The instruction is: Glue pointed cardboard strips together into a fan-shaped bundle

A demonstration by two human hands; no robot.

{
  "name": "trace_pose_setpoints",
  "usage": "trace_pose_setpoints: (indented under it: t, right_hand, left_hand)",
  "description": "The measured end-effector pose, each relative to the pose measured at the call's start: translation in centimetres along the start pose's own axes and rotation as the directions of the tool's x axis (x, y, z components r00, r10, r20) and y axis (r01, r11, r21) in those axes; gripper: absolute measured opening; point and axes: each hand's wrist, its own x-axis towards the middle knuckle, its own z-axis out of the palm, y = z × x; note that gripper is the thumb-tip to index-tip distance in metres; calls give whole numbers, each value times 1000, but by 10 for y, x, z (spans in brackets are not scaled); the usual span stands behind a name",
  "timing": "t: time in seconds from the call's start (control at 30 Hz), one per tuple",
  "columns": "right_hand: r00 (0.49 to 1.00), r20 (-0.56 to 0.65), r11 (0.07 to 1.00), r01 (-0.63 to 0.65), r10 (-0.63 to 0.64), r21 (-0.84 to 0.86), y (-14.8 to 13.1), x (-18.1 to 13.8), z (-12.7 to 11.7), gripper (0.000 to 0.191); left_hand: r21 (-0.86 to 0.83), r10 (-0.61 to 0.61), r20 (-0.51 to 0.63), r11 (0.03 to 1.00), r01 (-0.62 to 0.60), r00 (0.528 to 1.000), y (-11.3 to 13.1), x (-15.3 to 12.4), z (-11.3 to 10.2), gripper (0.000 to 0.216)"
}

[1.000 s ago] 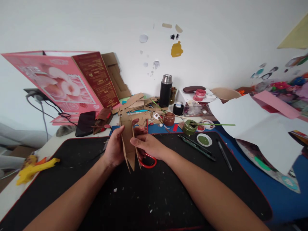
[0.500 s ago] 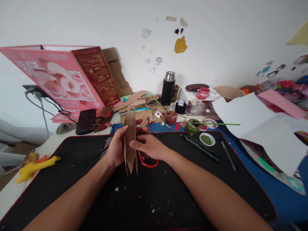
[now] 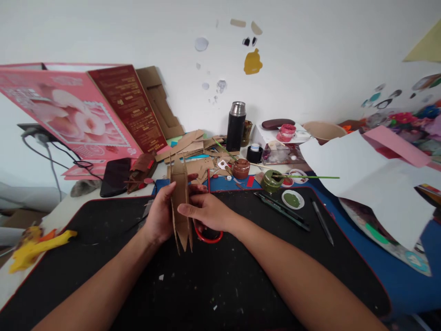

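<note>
Between my hands stands a long, narrow cardboard piece [image 3: 179, 202] with raised sides and pointed ends, held upright above the black mat [image 3: 186, 294]. My left hand [image 3: 160, 214] is closed around its left side, the thumb on the edge. My right hand [image 3: 206, 209] grips the right side, with its thumb across the front and its other fingers partly hidden behind. Reddish-brown stains show on the fingertips. Just under my right hand is a red ring [image 3: 209, 236], perhaps a scissor handle, with most of that thing hidden.
Cardboard scraps [image 3: 193, 147] lie behind my hands. Paint jars [image 3: 271, 180], a black thermos [image 3: 236, 126] and a paint lid [image 3: 292, 199] stand beyond the mat or on it. A utility knife [image 3: 282, 211] and pen [image 3: 322, 221] lie right. Left are a yellow glue gun [image 3: 41, 248] and phone [image 3: 116, 177].
The view has shifted slightly, so everything sits a little further left. The cardboard piece is turned slightly in my hands, and both keep their hold.
</note>
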Motion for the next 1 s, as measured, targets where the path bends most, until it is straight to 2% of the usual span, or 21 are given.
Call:
trace_pose_setpoints:
  t: [0.23,0.43,0.77,0.87,1.0]
  right_hand:
    - [1000,-2,1000,-1,1,6,0,-1,1,60]
    - [1000,20,999,20,-19,-47,2,-2,0,69]
    - [998,44,982,60,-52,-182,-1,-4,2,61]
    - [998,41,984,48,-41,-172,-2,-5,3,62]
    - [999,23,985,53,-50,-167,1,-3,3,64]
  left_hand:
    - [44,67,-69,997,-64,995,1,1,3,47]
    - [2,88,-117,996,-88,989,7,4,4,43]
    - [26,145,-49,989,-144,988,-2,4,-1,27]
    - [-1,134,-27,991,-134,991,0,3,-2,28]
    - [-62,75,0,995,-75,997,13,1,2,41]
